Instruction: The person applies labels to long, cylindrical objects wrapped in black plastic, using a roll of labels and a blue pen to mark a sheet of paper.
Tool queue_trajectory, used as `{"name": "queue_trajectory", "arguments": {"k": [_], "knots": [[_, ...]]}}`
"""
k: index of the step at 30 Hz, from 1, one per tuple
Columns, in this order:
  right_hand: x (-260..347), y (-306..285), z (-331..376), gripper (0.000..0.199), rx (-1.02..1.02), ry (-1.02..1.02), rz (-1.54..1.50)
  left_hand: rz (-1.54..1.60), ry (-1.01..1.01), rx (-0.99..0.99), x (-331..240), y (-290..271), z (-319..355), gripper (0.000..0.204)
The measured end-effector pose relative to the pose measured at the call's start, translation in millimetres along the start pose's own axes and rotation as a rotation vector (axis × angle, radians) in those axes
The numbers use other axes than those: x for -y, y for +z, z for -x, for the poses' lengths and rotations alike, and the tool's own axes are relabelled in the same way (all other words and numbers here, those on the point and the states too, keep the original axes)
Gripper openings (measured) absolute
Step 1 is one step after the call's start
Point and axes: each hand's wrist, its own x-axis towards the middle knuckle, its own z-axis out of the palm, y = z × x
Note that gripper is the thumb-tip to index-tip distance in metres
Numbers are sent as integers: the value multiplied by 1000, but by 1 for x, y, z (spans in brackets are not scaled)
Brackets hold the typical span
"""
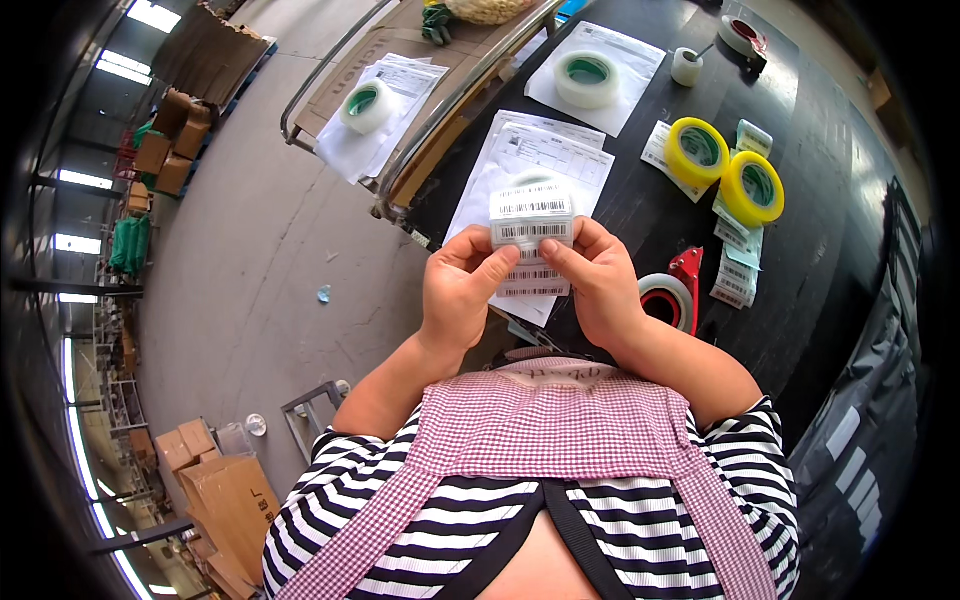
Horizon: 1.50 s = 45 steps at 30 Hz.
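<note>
Between my two hands is a strip of white barcode labels [532,213], its upper part looking like a folded or rolled stack and its lower end hanging down. My left hand [463,285] pinches the strip's left edge with thumb and fingers. On the right edge, my right hand [596,280] grips it the same way, thumb on the front. Behind the labels lie several printed paper sheets [575,160] on the black table [640,215]. A roll of clear tape on those sheets is mostly hidden by the labels.
Two yellow-edged tape rolls [697,152] rest on label strips at the right. A red tape dispenser [685,270] sits near my right forearm. Farther back are a clear tape roll [587,79] on paper and another dispenser [745,40]. A metal-railed cart [345,75] adjoins the table's left.
</note>
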Motion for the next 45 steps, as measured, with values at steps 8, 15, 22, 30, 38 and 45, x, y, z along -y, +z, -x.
{"name": "queue_trajectory", "arguments": {"k": [8,15,22,30,38,45], "knots": [[-4,0,0,11,25,0,21,39,-36,2,1,-5,3,15],[0,-37,-11,26,48,-193,561,25,-10,-12,9,-41,-24,15],[-22,-80,-10,16,-32,-181,1902,59,382,-241,-33,-149,-118,13],[-55,-81,-36,15,35,-492,2229,-87,349,-121,17,-167,-156,22],[-18,-74,-40,8,155,-339,2322,356,-276,126,93,-114,-133,34],[15,-110,-69,11,-680,-399,1044,374,-407,170,98,-108,-136,33]]}}
